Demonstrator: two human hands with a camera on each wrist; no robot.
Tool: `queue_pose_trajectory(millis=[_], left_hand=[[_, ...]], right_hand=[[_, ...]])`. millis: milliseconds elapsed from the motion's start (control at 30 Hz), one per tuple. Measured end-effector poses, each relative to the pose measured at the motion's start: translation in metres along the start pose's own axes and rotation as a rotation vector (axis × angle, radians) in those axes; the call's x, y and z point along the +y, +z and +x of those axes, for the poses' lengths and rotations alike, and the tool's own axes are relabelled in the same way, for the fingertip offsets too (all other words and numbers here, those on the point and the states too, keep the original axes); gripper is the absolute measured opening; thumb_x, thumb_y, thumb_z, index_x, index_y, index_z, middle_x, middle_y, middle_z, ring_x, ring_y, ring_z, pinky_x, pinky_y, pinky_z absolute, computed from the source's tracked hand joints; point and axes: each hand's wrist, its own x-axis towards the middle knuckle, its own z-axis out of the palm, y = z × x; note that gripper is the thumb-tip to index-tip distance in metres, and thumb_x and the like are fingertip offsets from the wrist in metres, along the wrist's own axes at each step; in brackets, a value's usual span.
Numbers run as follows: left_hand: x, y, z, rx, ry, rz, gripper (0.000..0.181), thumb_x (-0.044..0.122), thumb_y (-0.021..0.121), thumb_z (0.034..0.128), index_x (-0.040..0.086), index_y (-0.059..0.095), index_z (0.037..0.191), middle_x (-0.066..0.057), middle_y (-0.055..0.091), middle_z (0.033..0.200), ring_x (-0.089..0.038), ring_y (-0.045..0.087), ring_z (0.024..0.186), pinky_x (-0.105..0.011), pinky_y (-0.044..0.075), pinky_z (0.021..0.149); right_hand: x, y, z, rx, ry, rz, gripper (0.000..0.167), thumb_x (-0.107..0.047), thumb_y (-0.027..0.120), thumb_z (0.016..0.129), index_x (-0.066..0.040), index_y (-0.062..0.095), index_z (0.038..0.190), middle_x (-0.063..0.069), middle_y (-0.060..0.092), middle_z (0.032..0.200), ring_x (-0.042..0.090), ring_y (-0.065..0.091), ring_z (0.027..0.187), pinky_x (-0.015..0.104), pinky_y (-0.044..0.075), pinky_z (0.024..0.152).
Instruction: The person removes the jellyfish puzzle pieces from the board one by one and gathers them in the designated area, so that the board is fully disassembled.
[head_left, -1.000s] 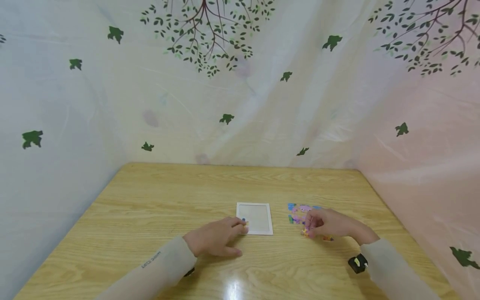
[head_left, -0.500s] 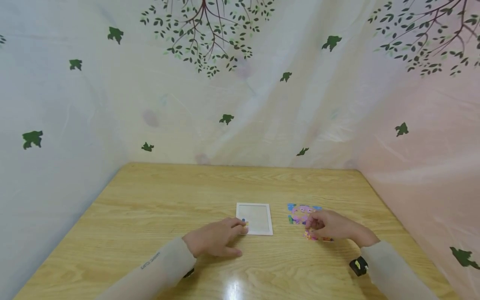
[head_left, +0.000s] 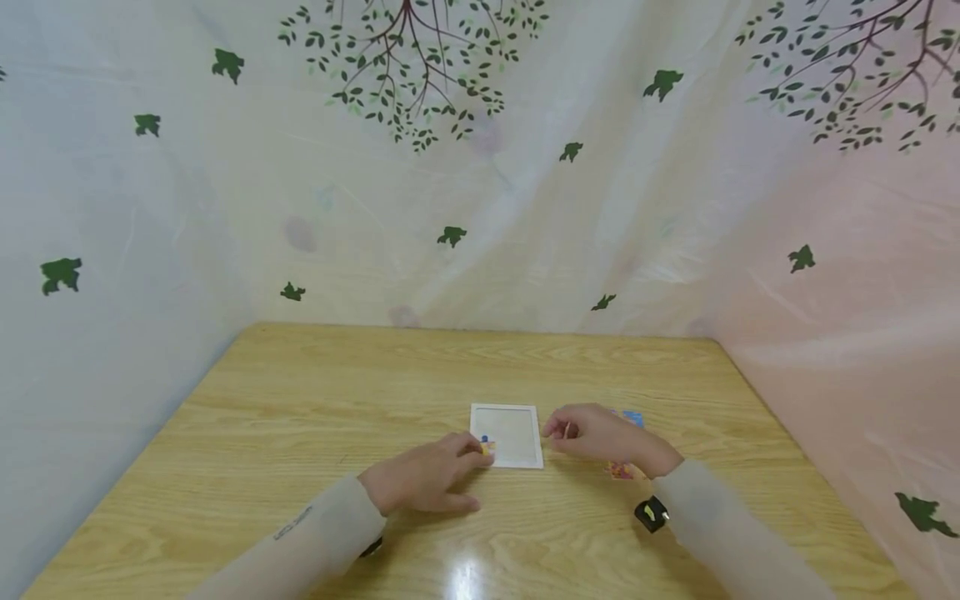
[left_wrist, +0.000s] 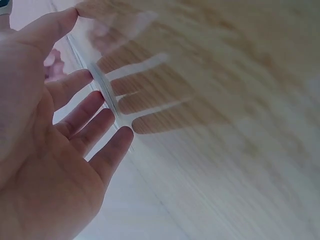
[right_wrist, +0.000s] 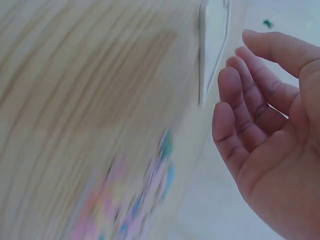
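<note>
A white square frame point(head_left: 540, 446) lies flat in the middle of the wooden table. My left hand point(head_left: 431, 475) rests at its left edge with the fingers spread and nearly straight. Beside those fingertips, in the frame's near left corner, sits a small yellow and pink puzzle piece point(head_left: 488, 448) with a blue spot. My right hand point(head_left: 600, 433) is just right of the frame, its fingers loosely bent. In the right wrist view, nothing shows between the fingers of the right hand point(right_wrist: 270, 115). Colourful puzzle pieces point(head_left: 621, 470) lie partly hidden under the right hand and wrist.
The wooden table point(head_left: 337, 375) reaches to a pale curtain point(head_left: 360, 217) printed with branches and green leaves at the back and sides. Several pieces point(right_wrist: 130, 200) appear blurred in the right wrist view.
My right hand has moved left from the pieces to the frame's right side. Before that, it slid the near orange-yellow pieces slightly right. My left hand has stayed nearly still.
</note>
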Motion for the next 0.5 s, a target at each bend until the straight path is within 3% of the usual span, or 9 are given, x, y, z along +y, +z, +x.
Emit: queue_pose_trajectory(millis=[267,500], left_hand=[[-0.001,0.0,-0.003,-0.001,0.016,0.009,0.06,0.037,0.068,0.0991,0.009,0.052,0.15,-0.005,0.055,0.137,-0.015,0.056,0.117,-0.031,0.05,0.101],[-0.003,0.002,-0.005,0.037,0.044,0.007,0.056,0.037,0.069,0.098,0.011,0.056,0.146,-0.006,0.056,0.135,-0.016,0.059,0.113,-0.031,0.052,0.098]], right_hand=[[-0.022,0.034,0.045,-0.045,-0.066,-0.06,0.027,-0.014,0.066,0.099,0.001,0.07,0.122,0.0,0.067,0.101,0.007,0.063,0.088,0.025,0.055,0.078],[-0.026,0.048,0.058,-0.024,-0.091,-0.122,0.032,-0.015,0.068,0.098,0.002,0.068,0.125,-0.001,0.064,0.094,0.006,0.058,0.083,0.024,0.052,0.076]])
